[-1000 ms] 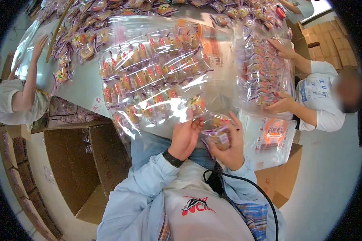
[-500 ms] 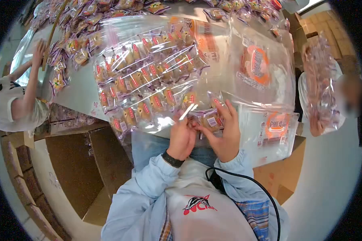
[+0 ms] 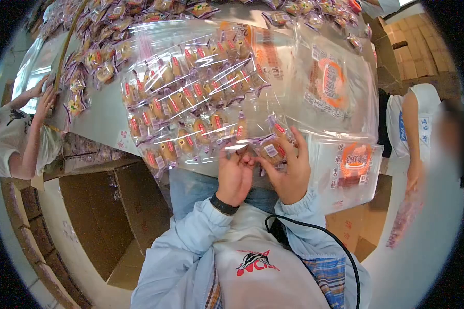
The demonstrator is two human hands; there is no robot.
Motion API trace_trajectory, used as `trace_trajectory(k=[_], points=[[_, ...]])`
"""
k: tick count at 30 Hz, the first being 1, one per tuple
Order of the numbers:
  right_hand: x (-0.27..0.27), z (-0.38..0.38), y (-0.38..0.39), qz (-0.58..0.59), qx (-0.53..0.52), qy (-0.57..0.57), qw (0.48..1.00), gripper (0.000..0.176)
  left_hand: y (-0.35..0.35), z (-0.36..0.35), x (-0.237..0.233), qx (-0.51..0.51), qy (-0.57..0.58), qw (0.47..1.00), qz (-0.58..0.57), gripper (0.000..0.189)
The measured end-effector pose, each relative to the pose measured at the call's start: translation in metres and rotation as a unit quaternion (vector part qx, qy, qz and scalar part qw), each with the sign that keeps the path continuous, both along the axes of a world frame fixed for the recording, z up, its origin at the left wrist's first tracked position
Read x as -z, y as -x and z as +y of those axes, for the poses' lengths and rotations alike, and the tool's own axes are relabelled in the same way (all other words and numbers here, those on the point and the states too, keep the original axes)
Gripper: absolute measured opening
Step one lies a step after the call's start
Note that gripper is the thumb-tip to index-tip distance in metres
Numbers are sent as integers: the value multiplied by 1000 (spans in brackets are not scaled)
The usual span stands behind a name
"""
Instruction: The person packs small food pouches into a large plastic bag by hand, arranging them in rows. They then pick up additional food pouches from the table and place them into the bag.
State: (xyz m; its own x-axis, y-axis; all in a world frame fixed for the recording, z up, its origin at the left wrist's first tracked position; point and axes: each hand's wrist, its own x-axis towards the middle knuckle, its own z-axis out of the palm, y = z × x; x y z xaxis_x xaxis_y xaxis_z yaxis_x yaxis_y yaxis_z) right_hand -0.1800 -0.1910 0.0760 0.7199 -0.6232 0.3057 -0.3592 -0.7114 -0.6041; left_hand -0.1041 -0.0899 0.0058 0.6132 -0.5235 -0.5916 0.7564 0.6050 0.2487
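Note:
In front of me lies a large clear plastic bag [image 3: 160,85] with rows of small wrapped cakes [image 3: 186,140] in it. My left hand [image 3: 234,179], with a black band at its wrist, has its fingers curled at the bag's near edge, by an upright wrapped cake. Just to the right, my right hand [image 3: 291,172] grips a wrapped cake [image 3: 271,150] with a white label, thumb on the near side and fingers on the far side. Glare on the plastic hides part of the left fingertips.
Flat printed clear bags [image 3: 329,85] are stacked at the right, with another printed bag [image 3: 355,165] nearer me. Loose wrapped cakes [image 3: 105,72] are heaped along the far side. An open cardboard box [image 3: 95,216] stands below left. People stand at both sides.
My left hand has turned slightly, palm more upward, and the cake by it stands more upright. The person on the right has lowered a filled bag. The person on the left has shifted their hands.

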Motion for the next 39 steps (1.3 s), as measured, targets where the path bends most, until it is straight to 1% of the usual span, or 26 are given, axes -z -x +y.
trace_trajectory(k=[3,6,7,10,11,12,14,15,16,17,20,21,24,25,28,29,33,35,36,38,39], points=[[-2,2,0,-2,7,13,1000,50,-2,3,5,-5,22,1000,11,39],[11,-1,4,-17,3,49,999,57,0,4,6,-4,27,999,32,40],[14,-1,5,-15,-1,56,998,60,-1,5,9,5,47,999,10,46],[20,-4,6,-6,-12,71,997,69,1,3,-1,56,-61,996,-32,52],[21,-4,6,0,-15,74,997,72,2,6,-4,86,-95,990,-61,60],[21,-4,6,7,-18,76,997,75,5,7,-1,88,-139,979,-117,60],[18,-4,4,12,-23,84,996,75,11,6,8,88,-224,943,-228,62],[15,-3,3,15,-26,88,996,75,8,10,2,135,-295,883,-340,59],[11,-3,3,16,-36,90,995,75,-1,19,-9,177,-361,801,-445,57],[7,-3,3,18,-45,92,995,75,-7,26,-17,215,-418,700,-538,55],[10,-5,8,23,-83,104,991,74,-15,33,-24,170,-473,611,-612,47],[14,-6,9,24,-96,109,989,74,-16,34,-30,179,-484,609,-602,46],[31,-2,8,-17,-84,91,992,74,-23,31,-20,88,-468,527,-703,39],[30,-2,8,-15,-85,96,992,72,-21,31,-20,116,-492,512,-695,35],[29,-3,6,-12,-82,108,991,68,-23,28,-28,80,-484,472,-732,35],[31,-3,5,-11,-76,108,991,66,-24,28,-21,91,-466,460,-751,39],[44,-4,5,-20,-38,115,992,60,-27,23,-44,212,-506,453,-703,49],[38,-7,2,-6,-57,118,991,61,-29,22,-49,253,-512,449,-687,52],[33,-10,1,2,-65,120,991,62,-29,23,-48,244,-522,433,-694,53],[26,-14,-1,2,-101,105,989,70,-29,24,-44,228,-537,398,-708,55],[24,-17,-2,1,-118,98,988,74,-30,23,-43,220,-527,407,-713,55]])
